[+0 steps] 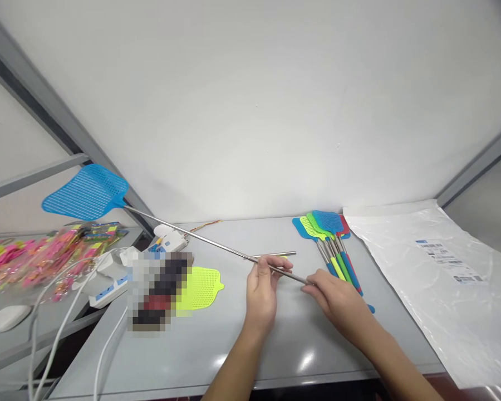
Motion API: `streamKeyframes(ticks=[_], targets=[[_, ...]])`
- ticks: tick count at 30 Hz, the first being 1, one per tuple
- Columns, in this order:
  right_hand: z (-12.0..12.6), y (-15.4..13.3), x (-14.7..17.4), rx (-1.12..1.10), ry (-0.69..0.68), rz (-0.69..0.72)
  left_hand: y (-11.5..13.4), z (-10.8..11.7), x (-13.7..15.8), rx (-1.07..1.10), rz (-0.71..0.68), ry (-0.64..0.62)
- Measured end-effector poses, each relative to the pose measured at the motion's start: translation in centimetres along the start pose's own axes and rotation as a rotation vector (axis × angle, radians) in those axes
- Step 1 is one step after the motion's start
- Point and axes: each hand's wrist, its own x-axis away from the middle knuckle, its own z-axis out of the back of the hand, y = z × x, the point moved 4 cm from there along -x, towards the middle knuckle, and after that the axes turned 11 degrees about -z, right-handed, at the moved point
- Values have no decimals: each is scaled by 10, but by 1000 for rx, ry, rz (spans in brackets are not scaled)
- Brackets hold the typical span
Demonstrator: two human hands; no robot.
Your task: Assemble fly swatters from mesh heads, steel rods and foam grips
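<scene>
Blue fly swatter (87, 192) slants across the frame — head at middle left, metal shaft running down to right of centre. Left hand (262, 289), lower centre, has fingers loosely curled round the shaft; right hand (338, 295), lower right, is closed round the swatter's lower end. Yellow swatter head (204, 288) lies on the table (183, 356), left of centre; swatter pile (329, 231) right of centre — white bag (434, 289) beside it, far right.

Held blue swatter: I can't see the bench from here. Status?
Left hand, right hand on blue swatter. Mesh head out to the left. Thin metal rod lies beyond left hand, not visibly blocking.
</scene>
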Motion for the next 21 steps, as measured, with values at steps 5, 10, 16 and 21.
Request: streamKeyframes(ticks=[5, 10, 16, 21], targets=[[-2, 0, 2, 71, 9, 32, 17, 10, -14, -7, -101, 79], [1, 17, 9, 110, 47, 80, 45, 29, -39, 73, -187, 194], [16, 34, 19, 128, 42, 13, 44, 29, -50, 88, -122, 111], [16, 46, 28, 140, 38, -71, 18, 15, -38, 37, -40, 73]])
